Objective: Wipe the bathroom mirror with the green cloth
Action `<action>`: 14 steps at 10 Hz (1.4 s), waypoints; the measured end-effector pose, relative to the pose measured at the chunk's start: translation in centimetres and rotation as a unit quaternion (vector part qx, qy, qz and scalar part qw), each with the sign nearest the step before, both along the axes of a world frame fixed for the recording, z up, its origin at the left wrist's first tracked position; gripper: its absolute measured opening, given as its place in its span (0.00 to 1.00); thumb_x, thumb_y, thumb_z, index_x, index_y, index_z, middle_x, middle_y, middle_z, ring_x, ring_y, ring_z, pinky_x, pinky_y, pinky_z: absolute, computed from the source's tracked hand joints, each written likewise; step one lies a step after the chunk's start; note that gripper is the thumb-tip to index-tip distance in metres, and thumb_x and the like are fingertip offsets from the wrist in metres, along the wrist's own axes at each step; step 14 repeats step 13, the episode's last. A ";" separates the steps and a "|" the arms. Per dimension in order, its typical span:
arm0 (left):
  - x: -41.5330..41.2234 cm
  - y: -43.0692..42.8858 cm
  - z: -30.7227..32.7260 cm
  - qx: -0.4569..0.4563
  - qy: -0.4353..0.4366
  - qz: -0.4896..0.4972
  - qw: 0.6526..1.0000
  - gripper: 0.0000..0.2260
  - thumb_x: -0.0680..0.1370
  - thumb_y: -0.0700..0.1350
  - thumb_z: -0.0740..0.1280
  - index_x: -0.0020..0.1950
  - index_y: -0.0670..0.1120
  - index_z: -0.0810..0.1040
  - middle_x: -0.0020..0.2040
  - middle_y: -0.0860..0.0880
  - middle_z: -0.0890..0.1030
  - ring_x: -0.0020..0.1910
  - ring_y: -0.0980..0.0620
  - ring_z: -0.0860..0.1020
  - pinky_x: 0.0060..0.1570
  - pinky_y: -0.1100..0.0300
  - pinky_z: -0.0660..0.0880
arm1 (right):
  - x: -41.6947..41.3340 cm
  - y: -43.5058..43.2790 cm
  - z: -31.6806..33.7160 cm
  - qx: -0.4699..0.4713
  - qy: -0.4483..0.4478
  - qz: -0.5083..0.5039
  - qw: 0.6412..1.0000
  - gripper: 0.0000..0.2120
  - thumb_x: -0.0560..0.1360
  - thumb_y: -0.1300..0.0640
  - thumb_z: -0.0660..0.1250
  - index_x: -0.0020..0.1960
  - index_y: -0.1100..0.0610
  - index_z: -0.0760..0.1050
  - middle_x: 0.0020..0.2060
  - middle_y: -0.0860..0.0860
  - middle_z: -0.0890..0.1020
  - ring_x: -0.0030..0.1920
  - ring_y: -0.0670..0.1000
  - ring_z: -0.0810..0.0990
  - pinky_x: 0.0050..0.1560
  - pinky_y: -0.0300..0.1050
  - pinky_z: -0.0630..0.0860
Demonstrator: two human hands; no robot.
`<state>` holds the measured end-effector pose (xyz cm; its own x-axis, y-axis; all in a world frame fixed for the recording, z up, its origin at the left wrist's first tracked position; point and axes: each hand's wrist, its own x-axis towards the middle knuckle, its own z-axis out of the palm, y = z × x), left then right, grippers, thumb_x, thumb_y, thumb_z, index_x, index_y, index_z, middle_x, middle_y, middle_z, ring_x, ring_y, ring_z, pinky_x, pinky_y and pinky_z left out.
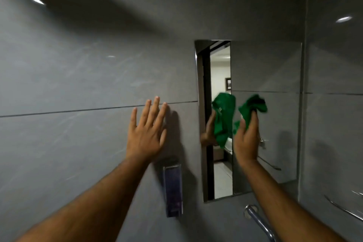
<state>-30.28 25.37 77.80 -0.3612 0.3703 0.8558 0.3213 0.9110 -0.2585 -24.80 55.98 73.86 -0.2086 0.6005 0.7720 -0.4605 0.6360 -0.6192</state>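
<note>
Head view, looking up at a grey tiled wall (78, 65). Mirror (265, 68) fixed to the wall right of centre, tall and narrow, reflecting a doorway along its left edge and grey tile across the rest. Green cloth (253, 104) bunched in the right hand (246, 139), raised in front of the middle of the mirror, toward its left half. Grip closed around the cloth between thumb and fingers, loose folds spilling above the knuckles. Cloth's green reflection showing in the glass just left of it, together with the reflected hand. Hard to say whether cloth touches glass; very close, at the least.

Left hand (146, 129) spread flat, fingers wide, holding nothing, laid against or just off the wall tile left of the mirror's left edge, near a grout line; judged a brace for balance. Soap dispenser (172, 190) mounted on the wall below that hand. Tap (259, 220) curving up under the mirror's bottom edge. Rail (343, 208) at the far right, blurred.

As for progress: no streaks, foam or wet patches readable on the glass, so no telling which parts are already wiped. Judged early or mid-way, with the top edge, the right side and the bottom corners likely left to cover.
</note>
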 end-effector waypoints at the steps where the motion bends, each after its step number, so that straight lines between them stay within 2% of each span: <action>1: 2.0 -4.4 0.9 0.018 0.006 0.009 1.000 0.36 0.85 0.56 0.60 0.93 0.50 0.56 0.93 0.44 0.53 0.92 0.42 0.54 0.87 0.33 0.53 | 0.5 -5.7 5.7 0.061 0.036 0.017 0.997 0.25 0.86 0.53 0.60 0.79 0.64 0.66 0.75 0.64 0.75 0.74 0.61 0.76 0.71 0.45 0.74; 2: 5.2 -9.0 1.8 0.054 0.000 0.023 0.998 0.34 0.86 0.55 0.59 0.92 0.50 0.57 0.93 0.45 0.54 0.92 0.43 0.54 0.88 0.35 0.52 | 1.2 -14.1 10.9 0.118 0.062 0.037 0.990 0.22 0.86 0.59 0.63 0.77 0.67 0.69 0.74 0.65 0.76 0.73 0.62 0.77 0.75 0.46 0.73; 3: 6.5 -11.4 -0.4 0.070 -0.017 0.025 0.997 0.34 0.86 0.55 0.59 0.92 0.50 0.57 0.93 0.45 0.55 0.92 0.43 0.54 0.88 0.38 0.52 | 1.6 -19.3 10.9 0.115 0.073 0.080 0.987 0.21 0.86 0.60 0.63 0.77 0.66 0.70 0.73 0.63 0.78 0.71 0.58 0.78 0.73 0.32 0.69; 4: 7.4 -14.8 -10.4 0.085 -0.092 0.042 0.991 0.32 0.87 0.53 0.57 0.92 0.49 0.59 0.92 0.45 0.57 0.91 0.44 0.56 0.89 0.40 0.53 | 2.3 -25.0 5.5 0.006 0.029 0.202 0.979 0.19 0.86 0.62 0.61 0.75 0.66 0.71 0.66 0.57 0.82 0.60 0.46 0.80 0.65 0.32 0.74; 5: 10.0 -16.5 -20.6 0.105 -0.200 0.067 0.972 0.30 0.88 0.53 0.57 0.91 0.46 0.62 0.92 0.45 0.58 0.91 0.44 0.57 0.89 0.41 0.54 | 2.8 -27.6 -2.2 -0.051 -0.055 0.234 0.969 0.18 0.86 0.62 0.61 0.75 0.66 0.72 0.67 0.57 0.81 0.61 0.47 0.79 0.65 0.32 0.74; 6: 16.1 -19.1 -37.4 0.104 -0.357 0.086 0.924 0.31 0.88 0.54 0.57 0.90 0.45 0.64 0.91 0.46 0.60 0.91 0.44 0.59 0.89 0.41 0.57 | 4.6 -30.0 -18.4 -0.081 -0.194 0.268 0.940 0.17 0.87 0.61 0.62 0.75 0.64 0.72 0.69 0.60 0.80 0.66 0.53 0.79 0.66 0.32 0.72; 7: 18.9 -20.5 -50.0 0.089 -0.467 0.113 0.872 0.31 0.87 0.55 0.55 0.90 0.45 0.65 0.91 0.47 0.59 0.90 0.44 0.60 0.88 0.42 0.58 | 5.1 -31.6 -33.5 -0.099 -0.349 0.262 0.894 0.18 0.87 0.61 0.62 0.75 0.63 0.72 0.69 0.62 0.81 0.66 0.57 0.80 0.63 0.33 0.72; 8: 24.4 -21.7 -59.0 0.088 -0.547 0.130 0.822 0.34 0.87 0.58 0.47 0.91 0.46 0.59 0.91 0.49 0.52 0.91 0.47 0.52 0.89 0.46 0.47 | 8.5 -31.5 -47.2 -0.105 -0.476 0.240 0.839 0.19 0.87 0.58 0.61 0.77 0.59 0.70 0.62 0.57 0.84 0.61 0.62 0.83 0.58 0.40 0.76; 9: 27.4 -23.3 -67.9 0.082 -0.646 0.124 0.748 0.35 0.86 0.60 0.41 0.92 0.48 0.52 0.91 0.51 0.44 0.91 0.49 0.43 0.90 0.49 0.40 | 10.4 -32.7 -59.5 -0.088 -0.575 0.238 0.778 0.19 0.88 0.56 0.60 0.78 0.56 0.69 0.58 0.54 0.83 0.59 0.63 0.84 0.49 0.34 0.75; 10: 31.6 -25.1 -77.4 0.061 -0.696 0.156 0.698 0.35 0.85 0.58 0.41 0.93 0.48 0.50 0.92 0.49 0.45 0.92 0.48 0.44 0.89 0.46 0.40 | 13.3 -34.6 -73.6 -0.044 -0.663 0.257 0.702 0.25 0.88 0.52 0.59 0.84 0.53 0.60 0.76 0.57 0.75 0.72 0.61 0.77 0.70 0.49 0.76; 11: 33.2 -26.1 -81.4 0.070 -0.697 0.176 0.692 0.35 0.84 0.54 0.48 0.92 0.46 0.55 0.92 0.46 0.53 0.92 0.45 0.51 0.90 0.42 0.47 | 15.3 -36.9 -80.5 0.049 -0.703 0.277 0.653 0.29 0.88 0.52 0.60 0.85 0.58 0.55 0.83 0.58 0.64 0.81 0.60 0.67 0.81 0.55 0.66; 12: 33.5 -25.9 -84.8 0.052 -0.700 0.181 0.689 0.34 0.85 0.50 0.57 0.92 0.45 0.57 0.92 0.44 0.56 0.92 0.43 0.54 0.89 0.41 0.49 | 18.7 -38.8 -86.5 0.194 -0.747 0.269 0.577 0.31 0.88 0.50 0.57 0.86 0.59 0.52 0.86 0.57 0.53 0.86 0.57 0.53 0.86 0.55 0.52; 13: 33.2 -25.4 -84.4 0.041 -0.704 0.175 0.687 0.35 0.86 0.50 0.58 0.93 0.45 0.53 0.93 0.45 0.50 0.92 0.44 0.49 0.90 0.42 0.45 | 20.3 -38.6 -86.5 0.242 -0.738 0.232 0.586 0.30 0.88 0.48 0.55 0.86 0.58 0.53 0.86 0.57 0.52 0.87 0.57 0.51 0.86 0.57 0.52; 14: 33.2 -25.4 -84.4 0.041 -0.704 0.175 0.687 0.35 0.86 0.50 0.58 0.93 0.45 0.53 0.93 0.45 0.50 0.92 0.44 0.49 0.90 0.42 0.45 | 20.3 -38.6 -86.5 0.242 -0.738 0.232 0.586 0.30 0.88 0.48 0.55 0.86 0.58 0.53 0.86 0.57 0.52 0.87 0.57 0.51 0.86 0.57 0.52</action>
